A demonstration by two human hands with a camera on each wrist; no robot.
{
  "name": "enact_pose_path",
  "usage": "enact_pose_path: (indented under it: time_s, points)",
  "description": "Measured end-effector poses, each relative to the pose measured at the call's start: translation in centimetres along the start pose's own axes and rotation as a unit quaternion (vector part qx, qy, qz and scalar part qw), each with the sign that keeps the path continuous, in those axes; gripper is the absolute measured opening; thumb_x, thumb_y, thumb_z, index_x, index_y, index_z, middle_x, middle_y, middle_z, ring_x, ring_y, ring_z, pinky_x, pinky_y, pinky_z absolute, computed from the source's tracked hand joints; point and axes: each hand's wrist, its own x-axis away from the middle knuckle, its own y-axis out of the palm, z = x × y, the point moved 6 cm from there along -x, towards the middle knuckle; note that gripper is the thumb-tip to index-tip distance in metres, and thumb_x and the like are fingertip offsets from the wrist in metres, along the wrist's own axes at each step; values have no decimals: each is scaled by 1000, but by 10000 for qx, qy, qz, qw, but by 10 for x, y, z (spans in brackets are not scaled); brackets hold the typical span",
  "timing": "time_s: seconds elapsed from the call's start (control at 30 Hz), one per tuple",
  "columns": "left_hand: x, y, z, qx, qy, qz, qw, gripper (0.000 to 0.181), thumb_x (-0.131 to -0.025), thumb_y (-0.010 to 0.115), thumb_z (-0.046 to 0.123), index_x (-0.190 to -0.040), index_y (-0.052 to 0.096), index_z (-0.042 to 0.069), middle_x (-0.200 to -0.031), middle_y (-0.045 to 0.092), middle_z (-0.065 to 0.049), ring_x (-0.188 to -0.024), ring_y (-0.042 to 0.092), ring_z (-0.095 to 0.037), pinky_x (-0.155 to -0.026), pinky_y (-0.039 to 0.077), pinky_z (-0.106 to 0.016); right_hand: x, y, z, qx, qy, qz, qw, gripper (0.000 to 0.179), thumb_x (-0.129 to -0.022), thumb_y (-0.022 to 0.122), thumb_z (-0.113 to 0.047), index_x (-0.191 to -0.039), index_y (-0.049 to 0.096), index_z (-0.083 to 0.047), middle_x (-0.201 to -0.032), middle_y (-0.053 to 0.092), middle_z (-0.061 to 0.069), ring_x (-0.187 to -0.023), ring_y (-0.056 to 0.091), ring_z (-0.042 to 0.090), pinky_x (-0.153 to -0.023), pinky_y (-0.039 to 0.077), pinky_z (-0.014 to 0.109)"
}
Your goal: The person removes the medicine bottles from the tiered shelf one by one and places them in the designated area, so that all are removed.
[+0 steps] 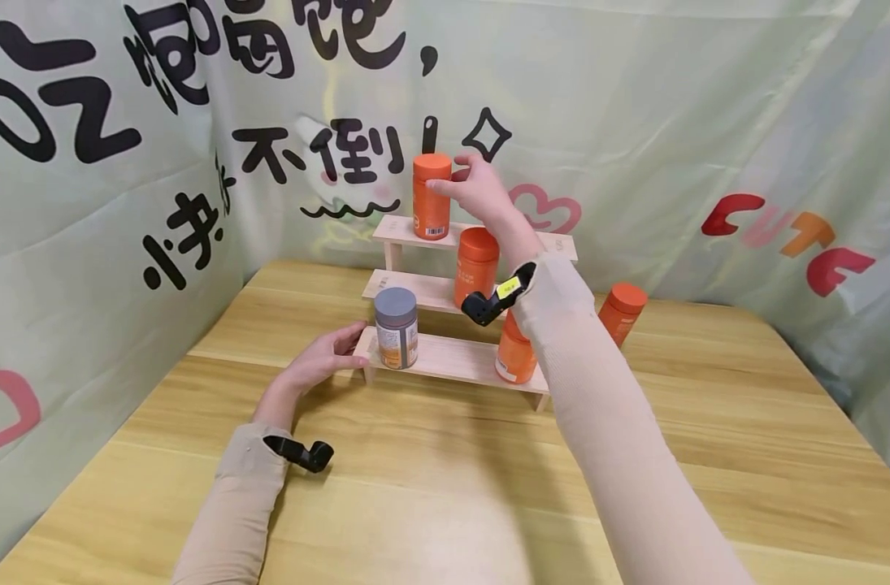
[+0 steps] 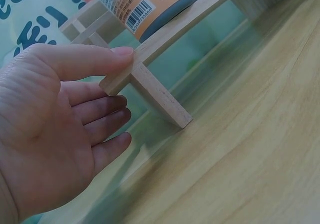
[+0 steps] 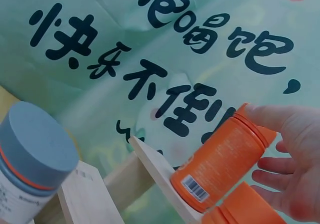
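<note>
My right hand (image 1: 481, 191) holds an orange bottle (image 1: 431, 203) near its lid, thumb across the front and fingertips at its right side. That bottle (image 3: 220, 164) stands upright at the left of the top step of a three-step wooden shelf (image 1: 452, 357). On the lowest step's left end, my left hand (image 1: 327, 357) grips the board, with the thumb (image 2: 100, 60) over its edge and the other fingers lower down, beside the leg. Right by this hand stands a jar with a grey lid (image 1: 396, 305).
Another orange bottle (image 1: 477, 264) is on the middle step, and one more (image 1: 515, 357) stands on the lowest step, partly behind my right sleeve (image 1: 598, 366). A further orange bottle (image 1: 623, 313) is right of the shelf. A printed cloth (image 1: 635, 122) hangs behind the wooden table (image 1: 415, 504).
</note>
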Motion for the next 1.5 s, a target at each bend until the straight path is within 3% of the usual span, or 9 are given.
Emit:
enact_pose_path:
  time_s: [0.47,0.9,1.5]
  points:
    - [0,0,0,26,-30,19,10000,76,-85,63,5,-143,17,-10,-148,18,-26,-135,22,-38,-111,18,-46,-7,12,1,-75,-5,116,9999,65,-87,64,-28,-141,32,-11,-129,50,8,-112,49,19,-96,40,29]
    - [1,0,1,112,1,35,9999,75,-84,62,5,-143,18,-10,-148,19,-27,-134,23,-39,-110,19,-47,-7,19,-4,422,-57,222,9988,61,-89,62,-23,-140,33,-10,-133,47,5,-115,47,18,-100,38,30]
    - [0,2,-2,73,-76,-3,9999,76,-84,63,4,-143,17,-11,-148,19,-27,-134,23,-39,-110,19,-47,-1,15,-1,824,-34,229,9963,49,-88,62,-29,-129,44,-10,-117,55,4,-101,52,18,-91,43,31]
